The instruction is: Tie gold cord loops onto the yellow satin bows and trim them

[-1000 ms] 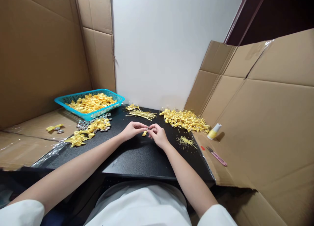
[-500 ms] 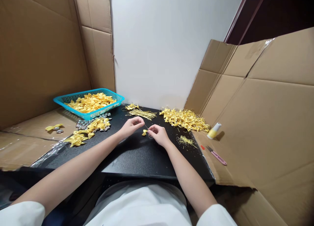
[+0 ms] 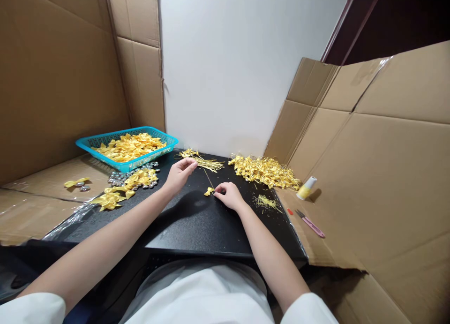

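While one loose yellow ribbon [image 3: 72, 184] is lying far left on the flat cardboard [image 3: 38, 216], two silver pieces [image 3: 84, 188] are sitting just beside it. One blue basket [image 3: 131, 166] is holding a heap of yellow bows [image 3: 130, 146], too many to count. In front of it, a cluster of silver beads [image 3: 117, 178] is spreading around some yellow ribbon pieces [image 3: 142, 177], uncountable where overlapping, and one star-like ribbon cluster [image 3: 108, 200] is lying nearer the edge. The left hand [image 3: 180, 174] is hovering over the black tabletop [image 3: 197, 232], thumb and fingertips narrowed on the upper end of one thin strand [image 3: 208, 176]. Behind it, one bundle of gold ties [image 3: 212, 165] is lying flat. The strand is slanting down to one small yellow bow [image 3: 208, 192], mid-table, which the right hand [image 3: 228, 195] is pinching at its right side. One big bow pile [image 3: 265, 172] is sitting behind that hand, one patch of yellow clippings [image 3: 267, 202] beside its wrist. On the right-hand cardboard, one red piece [image 3: 290, 211], one upright thread spool [image 3: 306, 188], any print too small to read, and one pair of pink-handled snips [image 3: 311, 224] are resting.
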The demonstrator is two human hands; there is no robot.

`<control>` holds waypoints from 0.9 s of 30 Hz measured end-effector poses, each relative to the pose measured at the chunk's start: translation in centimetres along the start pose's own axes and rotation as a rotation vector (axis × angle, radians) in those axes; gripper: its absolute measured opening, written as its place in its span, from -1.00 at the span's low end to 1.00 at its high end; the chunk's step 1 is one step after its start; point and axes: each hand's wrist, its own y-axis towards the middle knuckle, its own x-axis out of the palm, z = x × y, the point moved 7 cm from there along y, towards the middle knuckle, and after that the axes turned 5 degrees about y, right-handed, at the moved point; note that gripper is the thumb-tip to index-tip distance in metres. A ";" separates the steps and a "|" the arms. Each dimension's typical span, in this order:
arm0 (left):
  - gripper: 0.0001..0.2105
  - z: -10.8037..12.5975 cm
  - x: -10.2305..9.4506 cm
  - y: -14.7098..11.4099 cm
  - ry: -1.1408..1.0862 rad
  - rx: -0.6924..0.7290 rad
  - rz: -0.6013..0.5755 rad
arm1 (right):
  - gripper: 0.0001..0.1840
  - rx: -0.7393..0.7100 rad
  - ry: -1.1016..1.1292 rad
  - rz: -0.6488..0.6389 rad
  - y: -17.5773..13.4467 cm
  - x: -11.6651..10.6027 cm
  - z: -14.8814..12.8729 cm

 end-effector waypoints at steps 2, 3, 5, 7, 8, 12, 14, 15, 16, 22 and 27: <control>-0.70 0.2 0.0 0.0 0.005 0.012 0.006 | -0.92 0.004 -0.009 0.017 -0.1 -0.2 -0.2; -0.70 0.3 0.1 0.0 0.019 0.021 -0.005 | -0.89 -0.004 0.005 0.041 -0.1 -0.5 -0.4; -0.69 0.5 0.6 -0.2 0.056 0.043 -0.058 | -0.83 -0.048 0.086 0.127 -0.2 -1.4 -1.3; -0.70 0.6 1.6 -0.6 0.087 0.070 -0.150 | -0.81 -0.129 0.220 0.231 -0.4 -2.7 -2.5; -0.71 0.6 2.2 -0.9 0.094 0.084 -0.204 | -0.80 -0.171 0.284 0.267 -0.5 -3.2 -3.1; -0.75 0.3 4.0 -1.8 0.107 0.117 -0.375 | -0.80 -0.256 0.394 0.245 -0.6 -3.6 -4.6; -0.75 -0.1 4.3 -2.0 0.119 0.111 -0.398 | -0.85 -0.251 0.383 0.227 -0.6 -3.5 -4.7; -0.75 -0.3 4.4 -2.1 0.125 0.105 -0.400 | -0.86 -0.243 0.374 0.225 -0.6 -3.4 -4.7; -0.75 -0.4 4.4 -2.1 0.128 0.099 -0.400 | -0.86 -0.233 0.364 0.225 -0.6 -3.4 -4.6; -0.75 -0.7 4.7 -2.3 0.092 0.051 -0.415 | -0.92 -0.175 0.342 0.158 -0.3 -2.7 -4.1; -0.76 -2.4 4.2 -2.4 0.380 0.007 -0.408 | -0.82 -0.061 0.577 0.258 0.7 -3.6 -2.9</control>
